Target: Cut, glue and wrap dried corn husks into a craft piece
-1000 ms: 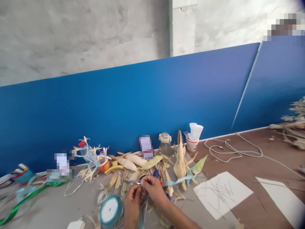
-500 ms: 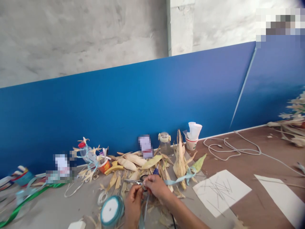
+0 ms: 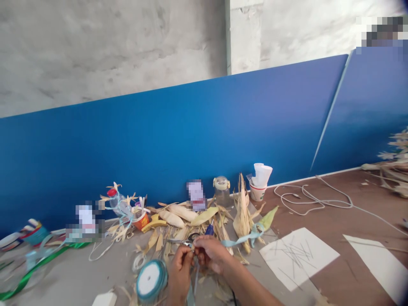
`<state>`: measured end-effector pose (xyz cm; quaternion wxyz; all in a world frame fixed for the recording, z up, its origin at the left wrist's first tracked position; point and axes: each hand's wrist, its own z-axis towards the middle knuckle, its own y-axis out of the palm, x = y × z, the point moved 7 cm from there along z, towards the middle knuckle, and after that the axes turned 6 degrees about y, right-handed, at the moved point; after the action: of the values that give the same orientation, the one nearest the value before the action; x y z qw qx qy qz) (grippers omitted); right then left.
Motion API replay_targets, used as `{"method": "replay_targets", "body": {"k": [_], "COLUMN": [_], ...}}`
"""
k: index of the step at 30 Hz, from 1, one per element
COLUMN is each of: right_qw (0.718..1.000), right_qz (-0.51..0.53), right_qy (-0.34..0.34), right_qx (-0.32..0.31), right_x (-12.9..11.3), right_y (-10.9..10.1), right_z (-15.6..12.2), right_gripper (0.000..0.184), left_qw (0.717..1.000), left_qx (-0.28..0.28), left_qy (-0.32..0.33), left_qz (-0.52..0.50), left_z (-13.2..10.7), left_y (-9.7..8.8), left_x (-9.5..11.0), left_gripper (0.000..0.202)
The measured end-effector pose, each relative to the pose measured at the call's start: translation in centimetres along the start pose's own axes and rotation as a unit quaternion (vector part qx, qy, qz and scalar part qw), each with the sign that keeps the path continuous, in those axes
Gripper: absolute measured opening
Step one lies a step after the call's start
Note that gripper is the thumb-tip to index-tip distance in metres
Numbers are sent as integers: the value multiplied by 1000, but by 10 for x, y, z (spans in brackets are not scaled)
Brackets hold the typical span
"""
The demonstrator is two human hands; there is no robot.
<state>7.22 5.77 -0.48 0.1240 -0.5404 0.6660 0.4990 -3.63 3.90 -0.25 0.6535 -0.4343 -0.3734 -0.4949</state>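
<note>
My left hand (image 3: 180,272) and my right hand (image 3: 210,254) meet low in the middle, fingers pinched together on a light blue ribbon (image 3: 195,280) that hangs down between them. Another stretch of the ribbon (image 3: 242,239) runs right across the corn husks (image 3: 241,212). Scissors (image 3: 181,242) lie on the table just above my fingers. A teal ribbon spool (image 3: 151,280) lies to the left of my left hand.
Husked corn cobs (image 3: 178,213), a small jar (image 3: 221,191), paper cups (image 3: 259,185) and a red-capped bottle (image 3: 115,202) stand along the blue partition (image 3: 191,136). White paper sheets (image 3: 298,255), a white cable (image 3: 315,202), a green ribbon (image 3: 35,267) and more husks (image 3: 393,170) lie around.
Both hands stay pinched on the ribbon with only slight finger shifts. The view has swung a little.
</note>
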Motion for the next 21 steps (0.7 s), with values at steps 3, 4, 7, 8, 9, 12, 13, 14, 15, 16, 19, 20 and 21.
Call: {"method": "replay_targets", "body": {"k": [3,4,7,8,9,12,13,14,15,16,19,20,21], "right_qw": [1000,1000,999,999,999,998,998,998,997,997,995,995,994], "right_qz": [4,5,11,14,16,25,28,33,37,42,57,63,69], "right_qy": [21,27,41,45,48,55,56,58,60,63,73,76,79], "right_qx": [-10,-12,-16,-17,-18,-20,-21,-21,-22,-23,-30,-32,-36], "right_x": [2,2,3,3,3,4,5,5,6,7,9,10,11], "right_y": [0,0,0,0,0,1,1,1,1,0,0,0,0], "right_z": [1,1,0,-1,-2,-2,-1,0,1,2,5,5,6], "right_gripper": [21,22,23,23,23,24,24,25,26,27,28,28,29], "left_qw": [1000,1000,1000,1000,1000,1000,1000,1000,1000,1000,1000,1000,1000], "left_qx": [1,2,4,4,4,5,3,2,0,-1,3,3,1], "left_qy": [7,9,13,14,15,22,23,23,23,22,24,25,26], "left_qz": [1,1,-2,-2,-1,7,8,7,6,6,10,11,11], "left_z": [0,0,0,0,0,0,0,0,0,0,-1,-1,-1], "left_y": [0,0,-1,-1,-1,-2,-2,-1,-1,-1,-2,-2,-2], "left_x": [4,6,10,10,11,12,11,10,9,8,5,4,4], "left_gripper": [37,37,38,38,38,37,37,37,37,37,36,36,36]}}
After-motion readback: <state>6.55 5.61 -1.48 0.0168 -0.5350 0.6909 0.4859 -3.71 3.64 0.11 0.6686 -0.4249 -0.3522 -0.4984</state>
